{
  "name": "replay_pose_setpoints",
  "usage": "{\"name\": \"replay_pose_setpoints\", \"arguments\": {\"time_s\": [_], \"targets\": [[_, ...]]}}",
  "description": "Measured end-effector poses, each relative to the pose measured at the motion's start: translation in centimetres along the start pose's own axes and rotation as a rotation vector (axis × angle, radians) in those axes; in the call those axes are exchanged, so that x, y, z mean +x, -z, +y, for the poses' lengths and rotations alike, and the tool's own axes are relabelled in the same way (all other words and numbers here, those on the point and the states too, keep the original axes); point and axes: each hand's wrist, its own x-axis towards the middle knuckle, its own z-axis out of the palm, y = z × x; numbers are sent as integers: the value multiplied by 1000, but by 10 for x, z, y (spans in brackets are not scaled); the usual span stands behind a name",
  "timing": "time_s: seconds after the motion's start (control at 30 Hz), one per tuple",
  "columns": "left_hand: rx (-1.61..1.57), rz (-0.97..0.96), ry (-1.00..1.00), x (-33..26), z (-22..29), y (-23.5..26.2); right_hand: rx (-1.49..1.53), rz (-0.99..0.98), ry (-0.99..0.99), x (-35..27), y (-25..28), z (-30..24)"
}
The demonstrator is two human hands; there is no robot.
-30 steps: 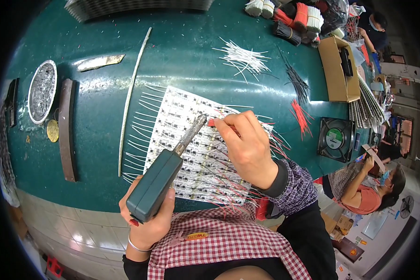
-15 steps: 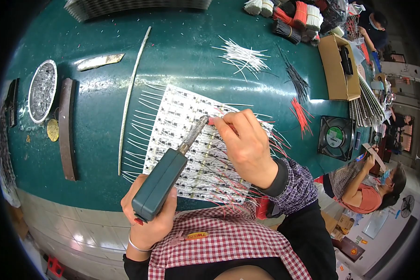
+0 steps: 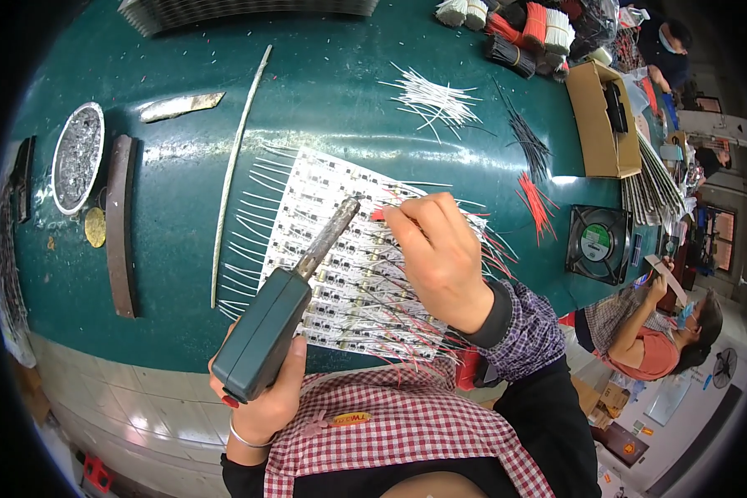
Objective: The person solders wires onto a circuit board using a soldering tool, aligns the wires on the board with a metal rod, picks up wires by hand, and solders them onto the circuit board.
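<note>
Left hand (image 3: 261,398): closed around a dark green soldering gun (image 3: 267,332); its metal tip is above the board sheet (image 3: 307,207), and I cannot tell if they touch.
Right hand (image 3: 444,257): thumb and forefinger are pinched on a small red wire piece (image 3: 378,214), near the tip but apart from it.
Board sheet: white with many small black parts, lying by the near edge of the green table (image 3: 174,274); white wires go out past its left edge, red and dark ones past its right edge.
Loose wires: one white pile (image 3: 427,95) lies beyond the sheet's far edge; a black pile (image 3: 524,139) and a red pile (image 3: 536,207) lie more to the right.
Table's right edge: a black fan (image 3: 598,245) is near it, an open cardboard box (image 3: 587,116) farther away.
Table's left edge: an oval dish (image 3: 69,204) is near it, then a round yellow pad (image 3: 95,227) and a brown bar (image 3: 120,224).
Far right corner: tied wire bundles (image 3: 536,31).
</note>
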Motion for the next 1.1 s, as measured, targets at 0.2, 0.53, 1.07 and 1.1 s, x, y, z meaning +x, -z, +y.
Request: {"name": "replay_pose_setpoints", "arguments": {"time_s": [0.2, 0.53, 1.07, 1.1], "targets": [[23, -4, -7, -1, 0, 2, 56, -1, 27, -8, 0, -5], [-39, -52, 4, -2, 2, 1, 58, -47, -18, -10, 1, -10], [61, -73, -106, 3, 8, 1, 7, -52, -34, -10, 0, -14], [64, -88, -96, 2, 7, 2, -1, -53, -33, -10, 1, -15]]}}
